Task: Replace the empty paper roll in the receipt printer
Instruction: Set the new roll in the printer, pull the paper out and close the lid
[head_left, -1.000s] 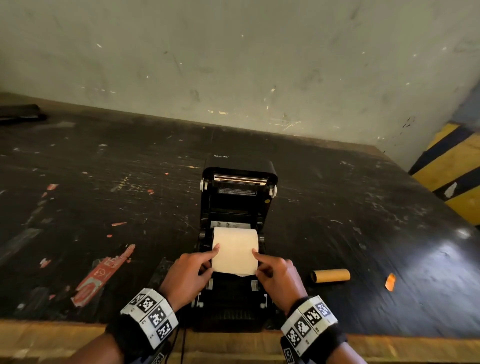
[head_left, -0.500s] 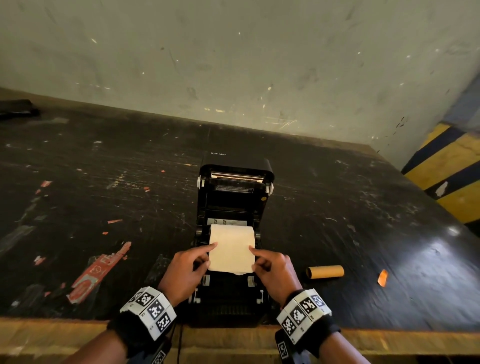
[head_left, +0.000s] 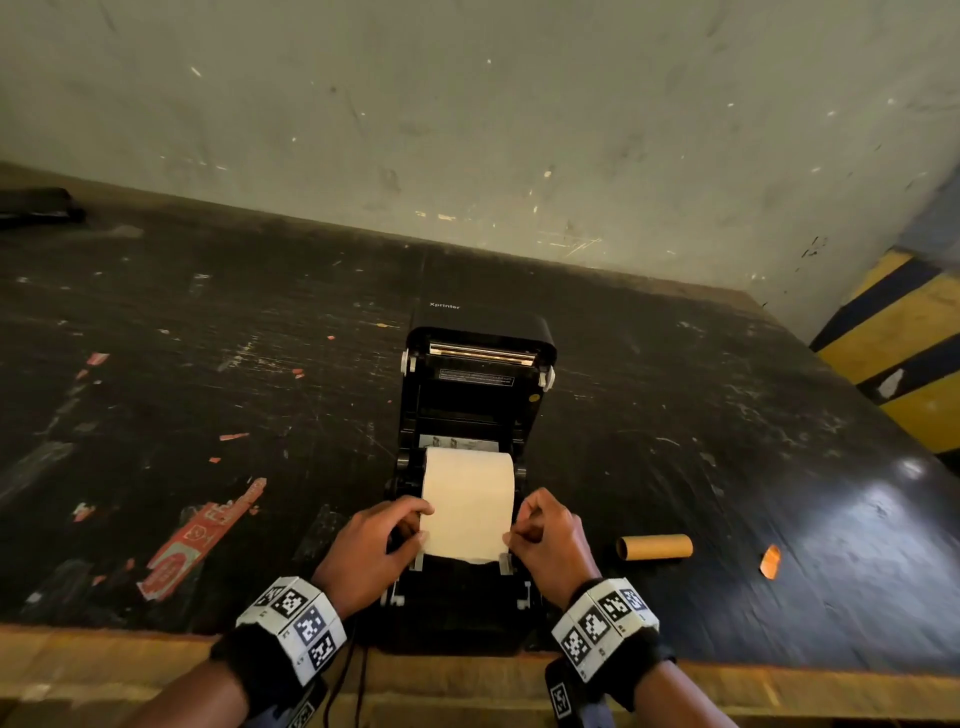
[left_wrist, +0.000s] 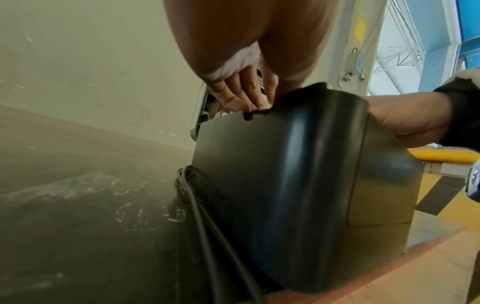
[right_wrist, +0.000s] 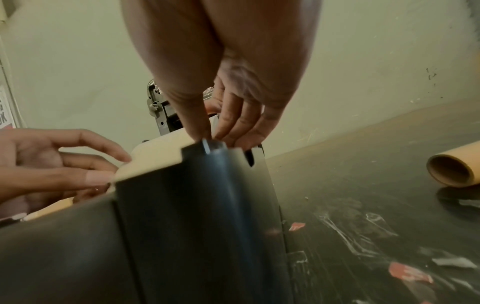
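You had the receipt printer (head_left: 475, 467) standing at the near edge of the counter (head_left: 208, 364), its lid (head_left: 480, 345) swung back and upright so the paper bay stayed open to you. The new paper roll (head_left: 470, 475) sat in that bay, and its loose end was drawn toward you over the front of the printer. Your left hand (head_left: 371, 551) pinched the left edge of that paper between thumb and forefinger; your right hand (head_left: 548, 543) pinched the right edge the same way. Holding both edges at once looked meant to keep the sheet square to the exit slot, so it would feed straight once the lid came down. From the wrist views your fingertips were partly hidden behind the printer's black body, so the exact grip on the right edge was probably a pinch rather than a press. The empty cardboard core (head_left: 654, 547) lay on its side on the counter to the right of the printer, apart from it and out of the way.
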